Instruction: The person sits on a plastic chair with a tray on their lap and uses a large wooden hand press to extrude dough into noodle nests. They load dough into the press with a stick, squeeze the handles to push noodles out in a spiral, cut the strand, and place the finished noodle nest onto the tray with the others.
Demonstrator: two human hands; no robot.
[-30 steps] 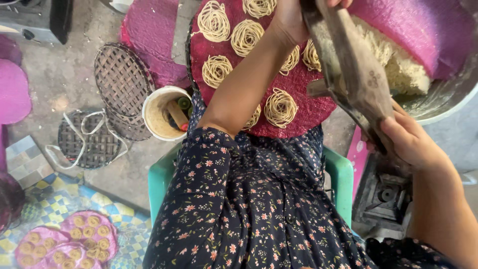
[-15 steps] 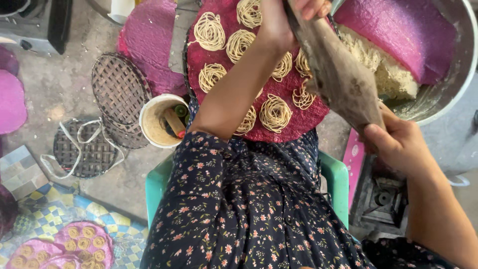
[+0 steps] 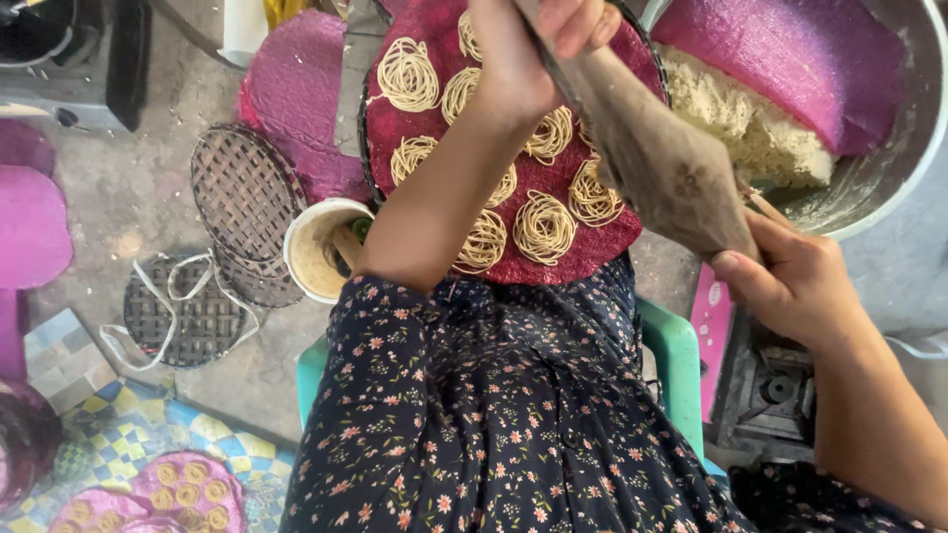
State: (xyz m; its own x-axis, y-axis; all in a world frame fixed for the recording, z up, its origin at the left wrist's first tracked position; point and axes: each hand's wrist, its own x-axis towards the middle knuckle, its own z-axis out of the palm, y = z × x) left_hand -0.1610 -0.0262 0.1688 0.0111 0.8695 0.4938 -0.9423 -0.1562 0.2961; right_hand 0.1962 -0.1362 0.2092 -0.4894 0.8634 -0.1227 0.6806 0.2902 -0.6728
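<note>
- I see my left hand [image 3: 523,49] clenched round the upper end of a brown wooden press [image 3: 652,148]; my right hand [image 3: 800,286] grips its lower end.
- The press's long axis slants from top centre down to the right, above the round magenta tray [image 3: 415,128].
- That tray carries coiled noodle nests [image 3: 543,227], the nearest at its lower edge.
- The metal basin [image 3: 889,168] at right holds pale dough [image 3: 731,118], probably part-covered by magenta cloth.
</note>
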